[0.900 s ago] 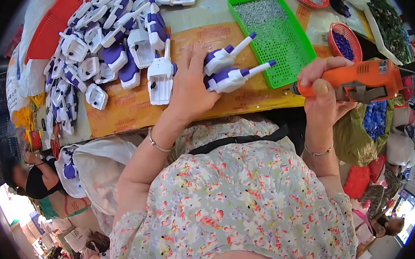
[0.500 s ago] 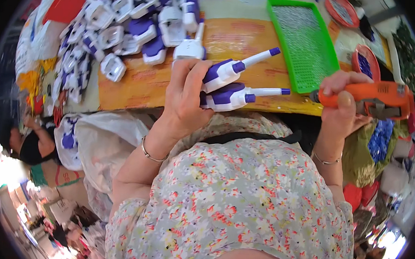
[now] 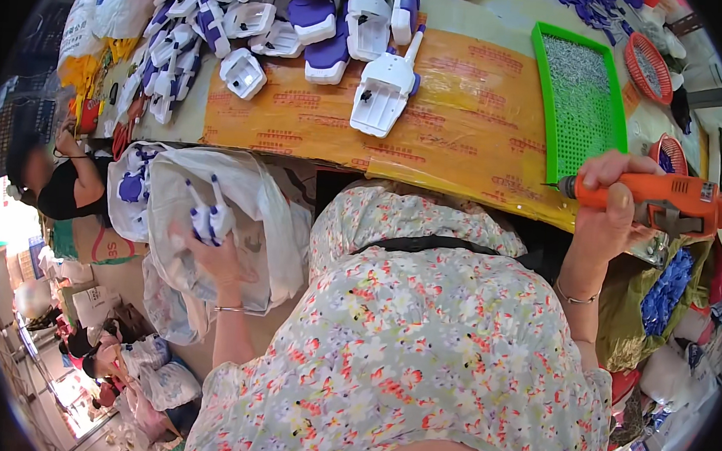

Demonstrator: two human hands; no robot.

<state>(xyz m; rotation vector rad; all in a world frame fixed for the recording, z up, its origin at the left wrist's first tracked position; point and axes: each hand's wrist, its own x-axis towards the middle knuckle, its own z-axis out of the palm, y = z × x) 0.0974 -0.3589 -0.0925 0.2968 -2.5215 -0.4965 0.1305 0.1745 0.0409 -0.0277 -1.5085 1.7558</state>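
My left hand (image 3: 220, 260) is inside the mouth of a white plastic bag (image 3: 277, 245) left of my lap. In its fingers are two white-and-purple plastic housings (image 3: 210, 220) with thin purple-tipped stems, pointing up. Part of the grip is blurred. My right hand (image 3: 606, 203) grips an orange power screwdriver (image 3: 677, 199) at the table's right front edge, its dark nose pointing left. On the table, nearest the front, lies a single open white housing (image 3: 384, 95) with a stem, hollow side up.
Many more housings (image 3: 249, 20) lie heaped at the table's back left. A green perforated tray (image 3: 542, 96) holds small metal pieces, with red baskets (image 3: 647, 68) beyond. Purple parts (image 3: 585, 8) lie at the back. A sack with blue pieces (image 3: 663, 294) stands right; another person (image 3: 74, 183) sits left.
My left hand has gone from above the table down left into the white bag, carrying the two housings. My right hand still holds the screwdriver. The view has shifted.
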